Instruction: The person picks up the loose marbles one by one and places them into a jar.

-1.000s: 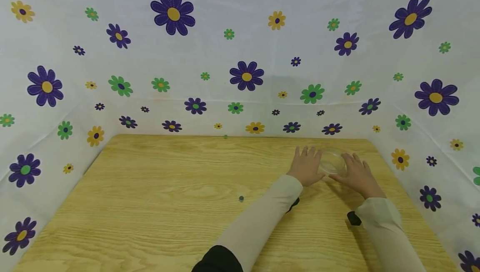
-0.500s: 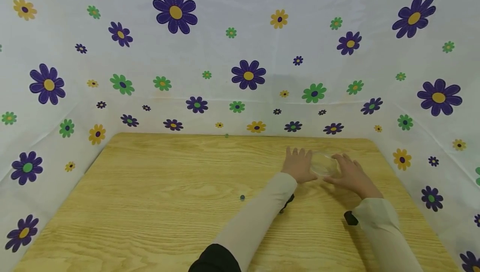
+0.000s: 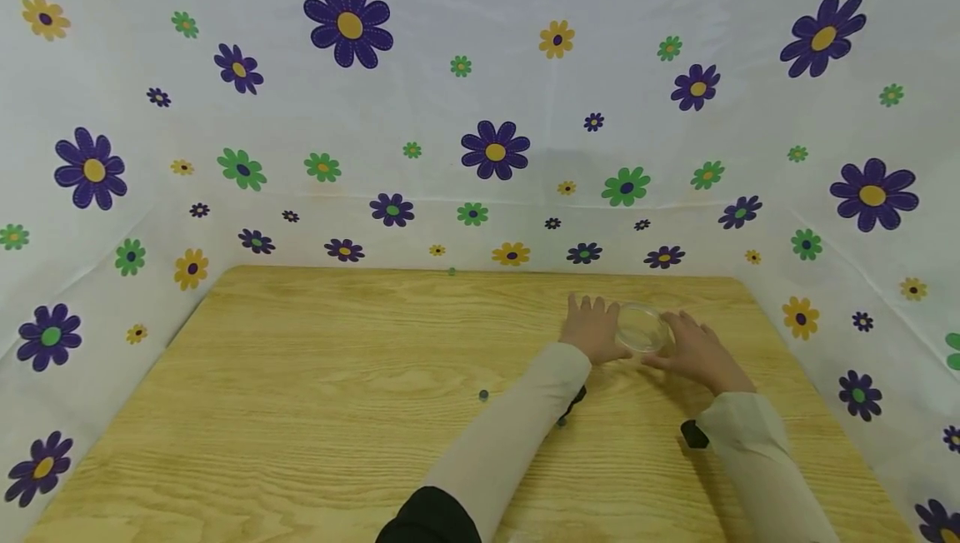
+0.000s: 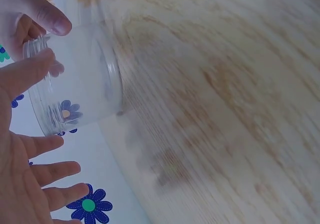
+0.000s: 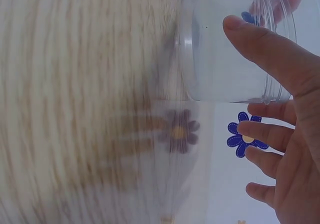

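Observation:
A clear, lidless jar (image 3: 642, 327) with a threaded rim stands upright between my two hands at the right of the head view. My left hand (image 3: 592, 330) holds its left side, with the thumb against the jar near the rim and the other fingers spread. On the right side my right hand (image 3: 699, 353) holds it too; the right wrist view shows the thumb (image 5: 265, 46) lying across the wall and the index finger beside it. Through the wall nothing shows inside. Whether the base touches the tabletop, I cannot tell.
A small dark round piece (image 3: 483, 395) lies mid-table (image 3: 300, 410). Another one (image 3: 562, 422) sits beside the left forearm, and a small greenish one (image 3: 452, 271) at the back edge. A flower-printed cloth (image 3: 420, 93) encloses the back and sides.
Both hands have carried the jar a short way to the left, slowing in the last half second. A small round piece beside the left forearm has come into view.

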Demonstrator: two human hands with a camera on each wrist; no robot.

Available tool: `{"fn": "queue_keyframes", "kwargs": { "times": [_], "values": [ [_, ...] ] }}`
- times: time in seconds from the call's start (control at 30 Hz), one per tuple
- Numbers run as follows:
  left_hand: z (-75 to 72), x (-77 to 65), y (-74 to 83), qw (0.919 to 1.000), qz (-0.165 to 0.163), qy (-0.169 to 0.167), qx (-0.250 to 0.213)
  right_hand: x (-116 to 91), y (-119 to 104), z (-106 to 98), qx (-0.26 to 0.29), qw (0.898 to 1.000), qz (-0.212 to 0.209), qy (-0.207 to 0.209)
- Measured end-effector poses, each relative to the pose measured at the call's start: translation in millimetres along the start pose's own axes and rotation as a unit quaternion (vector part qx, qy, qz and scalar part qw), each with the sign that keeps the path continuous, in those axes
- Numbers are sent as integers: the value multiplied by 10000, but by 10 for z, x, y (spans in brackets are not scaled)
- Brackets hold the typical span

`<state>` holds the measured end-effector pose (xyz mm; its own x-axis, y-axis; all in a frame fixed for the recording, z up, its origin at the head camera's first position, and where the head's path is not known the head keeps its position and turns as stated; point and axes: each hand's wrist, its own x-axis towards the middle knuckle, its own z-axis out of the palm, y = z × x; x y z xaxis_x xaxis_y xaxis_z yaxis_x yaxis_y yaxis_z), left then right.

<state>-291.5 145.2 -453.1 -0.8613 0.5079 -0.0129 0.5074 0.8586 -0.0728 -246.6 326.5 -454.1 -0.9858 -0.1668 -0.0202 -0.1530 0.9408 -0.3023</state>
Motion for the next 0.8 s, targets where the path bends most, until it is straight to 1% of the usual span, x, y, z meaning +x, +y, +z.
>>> {"fn": "queue_keyframes", "kwargs": {
  "times": [0.17,0.33,0.5,0.63,0.8],
  "values": [
    [20,12,9,9999,54,119,45,-14,-33,-3,25,10000,-7,-52],
    [4,4,-25,9997,113,166,161,5,-91,-14,-94,9999,-71,-24],
    [-15,-35,-120,9996,130,137,186,23,-179,-20,-41,9998,-193,13],
    [-18,-45,-224,9998,168,11,102,64,-234,-2,41,9995,-319,19],
    [69,-17,-367,9997,122,-90,-194,129,-296,47,45,9990,-447,-47]
  ]
}}
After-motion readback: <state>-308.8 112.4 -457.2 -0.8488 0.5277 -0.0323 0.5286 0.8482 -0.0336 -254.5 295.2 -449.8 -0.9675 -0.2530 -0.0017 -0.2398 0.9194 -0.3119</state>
